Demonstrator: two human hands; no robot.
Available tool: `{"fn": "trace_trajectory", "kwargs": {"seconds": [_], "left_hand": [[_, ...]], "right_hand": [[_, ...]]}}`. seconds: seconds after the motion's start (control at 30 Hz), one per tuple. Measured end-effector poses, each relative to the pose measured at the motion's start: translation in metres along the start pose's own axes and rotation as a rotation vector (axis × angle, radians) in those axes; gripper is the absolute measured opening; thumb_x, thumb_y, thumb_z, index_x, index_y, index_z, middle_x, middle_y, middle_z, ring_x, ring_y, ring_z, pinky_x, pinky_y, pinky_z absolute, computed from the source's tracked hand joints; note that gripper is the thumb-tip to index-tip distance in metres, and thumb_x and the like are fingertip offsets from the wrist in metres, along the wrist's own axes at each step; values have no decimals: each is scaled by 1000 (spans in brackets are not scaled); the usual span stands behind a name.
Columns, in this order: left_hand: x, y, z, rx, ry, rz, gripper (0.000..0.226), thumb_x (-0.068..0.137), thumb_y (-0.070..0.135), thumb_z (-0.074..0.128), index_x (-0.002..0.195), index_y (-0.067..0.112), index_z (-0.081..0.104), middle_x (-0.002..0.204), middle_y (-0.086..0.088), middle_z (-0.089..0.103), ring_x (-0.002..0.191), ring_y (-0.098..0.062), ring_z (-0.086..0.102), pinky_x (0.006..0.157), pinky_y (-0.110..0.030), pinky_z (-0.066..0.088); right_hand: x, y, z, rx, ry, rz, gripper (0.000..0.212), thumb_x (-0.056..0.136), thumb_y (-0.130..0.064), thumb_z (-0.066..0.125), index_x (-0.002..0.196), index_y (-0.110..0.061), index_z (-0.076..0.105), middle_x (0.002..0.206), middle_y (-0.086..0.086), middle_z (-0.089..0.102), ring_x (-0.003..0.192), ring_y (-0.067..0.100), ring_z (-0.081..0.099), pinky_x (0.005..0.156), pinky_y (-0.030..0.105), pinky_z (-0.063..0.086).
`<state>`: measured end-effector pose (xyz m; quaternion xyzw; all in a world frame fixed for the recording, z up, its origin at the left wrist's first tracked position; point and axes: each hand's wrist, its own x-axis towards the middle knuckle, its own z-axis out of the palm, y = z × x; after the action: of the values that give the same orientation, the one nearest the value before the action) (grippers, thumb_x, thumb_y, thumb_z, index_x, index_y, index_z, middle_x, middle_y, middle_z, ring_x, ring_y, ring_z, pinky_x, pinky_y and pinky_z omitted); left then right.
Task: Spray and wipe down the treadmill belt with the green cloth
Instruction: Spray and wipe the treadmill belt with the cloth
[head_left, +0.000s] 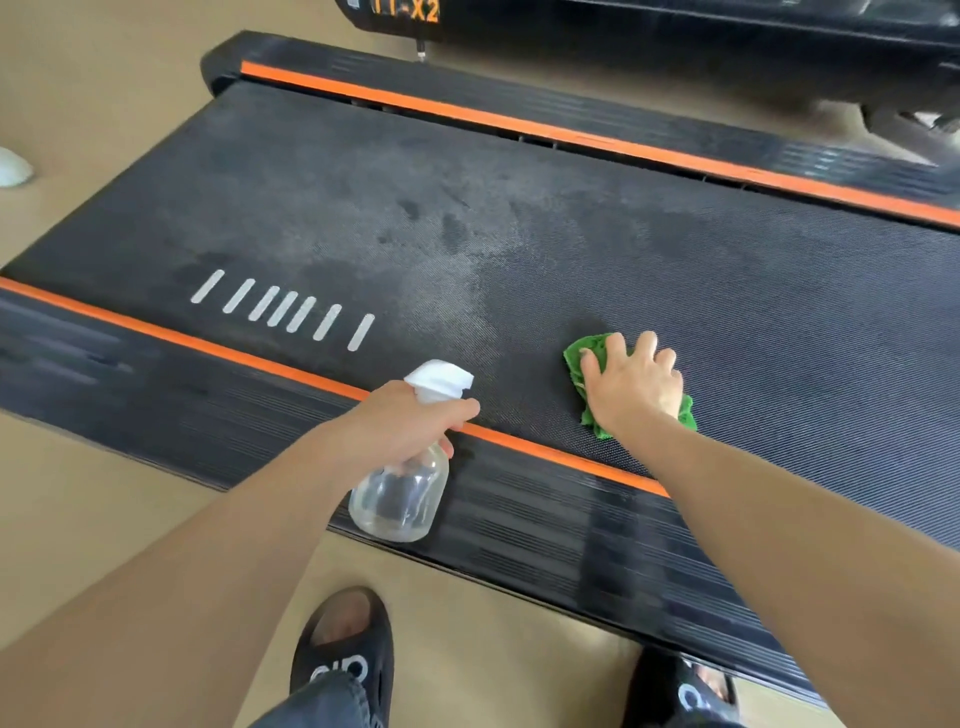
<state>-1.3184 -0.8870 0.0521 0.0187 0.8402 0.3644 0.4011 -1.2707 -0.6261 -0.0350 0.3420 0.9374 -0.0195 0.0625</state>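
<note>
Wipe step: right hand flat, fingers spread, pressing crumpled green cloth onto black textured treadmill belt. Left hand clamped round clear plastic spray bottle. Next, likely: sweep cloth toward damp patch.

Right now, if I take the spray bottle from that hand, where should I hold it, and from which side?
Probably grip the round clear body of the bottle, coming from below: the left hand already wraps the neck under the white trigger head, and the body hangs free, tilted.
</note>
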Motion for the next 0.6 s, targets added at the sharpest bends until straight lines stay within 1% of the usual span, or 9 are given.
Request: {"fn": "trace_trajectory", "kwargs": {"seconds": [0.1, 0.2, 0.27, 0.33, 0.37, 0.43, 0.5, 0.57, 0.6], "left_hand": [[1, 3, 9, 7, 32, -1, 35, 91, 46, 70, 83, 12, 73, 72, 2, 73, 58, -13, 62, 65, -27, 54], [1, 2, 13, 29, 73, -11, 34, 92, 42, 69, 75, 12, 68, 72, 1, 69, 63, -18, 63, 71, -32, 56], [1, 1, 11, 28, 84, -7, 34, 92, 43, 69, 76, 12, 70, 79, 0, 74, 64, -16, 62, 71, -31, 57], [1, 2, 6, 10, 72, -14, 32, 93, 44, 69, 85, 13, 74, 90, 0, 80, 59, -12, 59, 59, -24, 52], [1, 3, 3, -4, 75, -18, 33, 93, 45, 69, 87, 13, 75, 92, 0, 80, 58, -12, 58, 58, -23, 49], [0, 2, -3, -11, 86, -22, 35, 91, 45, 70, 79, 12, 71, 85, -2, 77, 59, -16, 57, 61, -25, 49], [-2, -2, -9, 10, 112, -36, 37, 87, 46, 70, 71, 13, 67, 78, -6, 70, 62, -20, 59, 67, -30, 50], [-2, -5, -12, 13, 143, -53, 36, 86, 46, 69, 73, 12, 70, 84, -10, 75, 66, -19, 60, 70, -32, 50], [-3, -6, -13, -13, 163, -53, 35, 87, 46, 69, 79, 11, 73, 90, -9, 78, 66, -18, 60, 69, -30, 50]], "right_hand": [[-1, 0, 0, -22, 0, -8, 52, 104, -55, 20, 135, -19, 41, 138, 16, 38, 115, 37, 42, 89, 45, 38], [0, 0, -1, -32, -13, -10, 51, 104, -55, 19, 135, -20, 41, 138, 15, 38, 114, 36, 42, 87, 44, 37], [0, 0, 0, -35, -10, -13, 52, 104, -55, 19, 134, -20, 41, 136, 15, 39, 112, 35, 43, 85, 43, 37], [1, 1, 0, -33, -8, -16, 52, 103, -56, 19, 134, -20, 42, 135, 15, 39, 111, 36, 43, 86, 44, 37], [1, 2, 0, -31, -7, -17, 52, 103, -56, 20, 134, -20, 42, 134, 15, 39, 112, 36, 43, 86, 44, 38], [1, 2, 0, -28, -4, -17, 52, 103, -55, 20, 134, -20, 42, 134, 15, 39, 112, 36, 43, 87, 45, 38], [1, 1, 0, -26, -1, -20, 52, 103, -55, 21, 133, -19, 42, 134, 15, 39, 112, 37, 43, 87, 45, 38], [1, 1, 1, -25, 4, -23, 52, 103, -56, 21, 133, -19, 43, 134, 16, 40, 112, 37, 43, 87, 45, 39], [1, 1, 2, -25, 6, -23, 52, 103, -56, 21, 133, -19, 43, 134, 16, 40, 112, 37, 43, 87, 46, 39]]}}
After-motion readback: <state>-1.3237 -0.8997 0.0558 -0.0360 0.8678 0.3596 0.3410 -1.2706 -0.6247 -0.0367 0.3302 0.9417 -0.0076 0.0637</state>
